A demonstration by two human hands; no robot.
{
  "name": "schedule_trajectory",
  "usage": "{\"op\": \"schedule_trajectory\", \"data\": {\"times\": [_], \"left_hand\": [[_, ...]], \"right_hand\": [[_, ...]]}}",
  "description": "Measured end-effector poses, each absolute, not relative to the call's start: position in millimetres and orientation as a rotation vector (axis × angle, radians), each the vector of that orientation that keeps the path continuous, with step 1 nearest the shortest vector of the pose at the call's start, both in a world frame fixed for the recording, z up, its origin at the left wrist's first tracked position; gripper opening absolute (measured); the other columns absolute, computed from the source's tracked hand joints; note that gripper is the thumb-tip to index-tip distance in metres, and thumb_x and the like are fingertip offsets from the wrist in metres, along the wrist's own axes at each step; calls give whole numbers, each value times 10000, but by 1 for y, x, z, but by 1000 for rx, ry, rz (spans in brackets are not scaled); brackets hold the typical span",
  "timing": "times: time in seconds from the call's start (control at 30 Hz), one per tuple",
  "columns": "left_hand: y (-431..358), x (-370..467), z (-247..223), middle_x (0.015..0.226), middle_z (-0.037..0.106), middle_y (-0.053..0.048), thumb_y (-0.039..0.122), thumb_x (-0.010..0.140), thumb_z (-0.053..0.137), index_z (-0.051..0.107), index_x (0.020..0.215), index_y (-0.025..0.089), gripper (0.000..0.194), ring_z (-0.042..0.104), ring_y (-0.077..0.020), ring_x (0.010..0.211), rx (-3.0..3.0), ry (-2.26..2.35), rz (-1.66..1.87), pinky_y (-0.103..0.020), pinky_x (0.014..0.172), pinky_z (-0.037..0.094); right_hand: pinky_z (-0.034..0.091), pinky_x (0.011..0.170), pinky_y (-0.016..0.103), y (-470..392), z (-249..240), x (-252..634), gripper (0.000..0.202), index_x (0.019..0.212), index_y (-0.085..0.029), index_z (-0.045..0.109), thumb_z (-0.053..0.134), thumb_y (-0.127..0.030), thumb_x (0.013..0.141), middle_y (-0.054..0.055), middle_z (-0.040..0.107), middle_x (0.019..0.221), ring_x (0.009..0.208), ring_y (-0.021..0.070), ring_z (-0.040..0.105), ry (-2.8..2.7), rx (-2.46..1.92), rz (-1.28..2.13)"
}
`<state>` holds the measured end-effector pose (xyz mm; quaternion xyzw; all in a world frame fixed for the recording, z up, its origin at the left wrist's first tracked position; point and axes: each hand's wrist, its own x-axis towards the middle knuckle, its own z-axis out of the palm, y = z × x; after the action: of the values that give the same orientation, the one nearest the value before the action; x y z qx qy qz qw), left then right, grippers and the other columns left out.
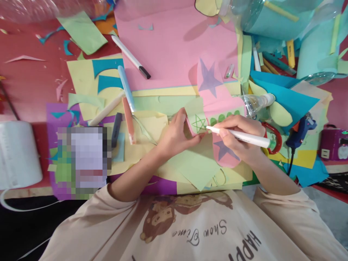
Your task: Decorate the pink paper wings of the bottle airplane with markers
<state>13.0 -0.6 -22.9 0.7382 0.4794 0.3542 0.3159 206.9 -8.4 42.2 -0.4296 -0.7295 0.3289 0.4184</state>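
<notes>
My right hand [240,132] grips a white marker [251,137] with a green end, its tip touching a light green panel [194,123] that bears a green outlined star. This panel forms the left end of a pink paper cutout [210,101], which also carries purple stars at top and bottom and a row of green dots, partly hidden by my right fingers. With fingers at the upper edge and thumb at the lower one, my left hand [176,134] holds the panel's end. Below the cutout lies a pale green sheet [201,170].
To the left lie a white marker with a black cap [132,58], a light blue marker [126,88] and an orange marker [128,121]. On the right are red-handled scissors [277,139], a blue glue gun [301,132] and a clear plastic bottle [254,105]. Paper scraps surround the work.
</notes>
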Motion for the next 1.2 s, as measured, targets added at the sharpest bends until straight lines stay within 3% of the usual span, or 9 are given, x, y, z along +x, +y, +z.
{"op": "schedule_trajectory", "data": {"times": [0.33, 0.73, 1.2], "left_hand": [[-1, 12, -26, 789, 442, 33, 265, 663, 746, 326, 884, 242, 475, 537, -162, 731, 1967, 1261, 935, -271, 569, 447], [-1, 13, -25, 716, 348, 53, 221, 623, 738, 251, 819, 249, 525, 402, -119, 616, 1951, 1289, 944, -225, 503, 308], [-2, 13, -25, 733, 405, 43, 287, 643, 757, 294, 843, 249, 505, 499, -145, 649, 1924, 1311, 910, -239, 473, 332]], "right_hand": [[523, 556, 256, -10, 31, 204, 119, 937, -210, 655, 633, -137, 845, -8, 713, 765, 654, 107, 650, -1960, -960, 772], [506, 544, 275, -11, 37, 204, 67, 874, -204, 635, 627, -142, 851, 2, 691, 721, 619, 115, 622, -2030, -948, 781], [538, 531, 291, -9, 37, 203, 111, 921, -255, 616, 595, -158, 871, -13, 698, 729, 651, 135, 664, -1998, -957, 777]]}}
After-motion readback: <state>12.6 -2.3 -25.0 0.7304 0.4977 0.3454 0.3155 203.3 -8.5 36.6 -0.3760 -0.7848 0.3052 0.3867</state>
